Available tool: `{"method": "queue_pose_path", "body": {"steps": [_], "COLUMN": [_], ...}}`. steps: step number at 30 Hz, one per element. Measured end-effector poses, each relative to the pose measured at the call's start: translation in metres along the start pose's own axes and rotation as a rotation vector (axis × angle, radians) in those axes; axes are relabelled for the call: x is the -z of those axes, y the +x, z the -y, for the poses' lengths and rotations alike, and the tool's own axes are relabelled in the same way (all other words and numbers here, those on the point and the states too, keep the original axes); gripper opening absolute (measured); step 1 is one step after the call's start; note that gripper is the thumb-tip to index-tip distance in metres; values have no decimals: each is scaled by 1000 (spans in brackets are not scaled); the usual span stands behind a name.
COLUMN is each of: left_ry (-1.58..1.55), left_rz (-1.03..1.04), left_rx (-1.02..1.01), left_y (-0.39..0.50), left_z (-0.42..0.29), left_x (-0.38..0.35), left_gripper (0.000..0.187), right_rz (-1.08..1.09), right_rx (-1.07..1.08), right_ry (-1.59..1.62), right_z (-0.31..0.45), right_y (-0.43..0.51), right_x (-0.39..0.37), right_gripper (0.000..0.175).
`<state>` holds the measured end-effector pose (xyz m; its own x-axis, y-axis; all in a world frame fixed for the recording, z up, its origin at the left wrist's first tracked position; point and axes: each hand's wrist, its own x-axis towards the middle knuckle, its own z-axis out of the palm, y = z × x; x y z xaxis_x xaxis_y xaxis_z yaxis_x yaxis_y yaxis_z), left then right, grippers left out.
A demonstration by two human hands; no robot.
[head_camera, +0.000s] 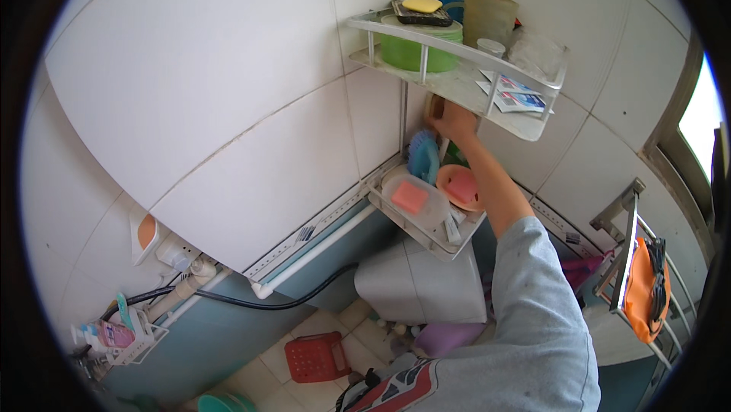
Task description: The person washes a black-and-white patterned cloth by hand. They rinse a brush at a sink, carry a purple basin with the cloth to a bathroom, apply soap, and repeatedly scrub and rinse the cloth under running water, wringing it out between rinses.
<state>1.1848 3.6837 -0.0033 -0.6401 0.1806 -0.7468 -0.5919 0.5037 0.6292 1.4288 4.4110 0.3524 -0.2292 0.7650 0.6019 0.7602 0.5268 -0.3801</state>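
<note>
My right hand [457, 122] reaches beneath the upper corner shelf [514, 123], its fingers at a tan, brush-like item [431, 109] close to the wall corner; the shelf edge partly hides them. Just below it, a blue scrub brush [423, 158] stands on the lower corner shelf [400, 220]. A pink soap bar [409, 197] lies in a translucent dish [437, 212], and another pink soap [461, 188] rests in an orange dish [446, 175]. A small white tube [453, 231] lies at the shelf's front. My left hand is out of view.
The upper shelf holds a green round container [420, 52], a yellow soap [422, 5], a plastic cup [488, 18] and sachets [517, 102]. A metal rack with an orange bag [644, 292] juts from the right wall. On the floor are a red plastic stool [314, 358] and a teal basin [225, 403].
</note>
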Motion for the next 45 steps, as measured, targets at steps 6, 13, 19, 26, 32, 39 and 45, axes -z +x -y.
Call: {"method": "queue_pose_path", "body": {"steps": [6,13,19,26,32,39,45], "left_ry": [-9,-26,-32,-64,-118,-359,-836], "left_rz": [17,42,57,77,69,-114,-542], "left_rx": [-19,-31,-40,-69,-104,12,324], "left_y": [-2,3,8,13,3,-23,-142], "left_z": [-13,-25,-30,-32,-13,141,432], "left_x": [-22,-44,-54,-53,-15,138,276], "left_gripper": [32,28,23,19,15,11,9], "right_rz": [-97,-238,-163,-385,-458,-104,502], "right_rx": [98,252,201,244,70,-168,944], "right_ry": [-18,-301,-141,-78,161,862,818], "right_z": [9,-4,-14,8,49,264,495], "right_y": [3,12,12,-5,-94,-377,-597], "right_x": [-4,-18,-19,8,42,6,27], "right_gripper": [64,63,61,55,37,25,33]}}
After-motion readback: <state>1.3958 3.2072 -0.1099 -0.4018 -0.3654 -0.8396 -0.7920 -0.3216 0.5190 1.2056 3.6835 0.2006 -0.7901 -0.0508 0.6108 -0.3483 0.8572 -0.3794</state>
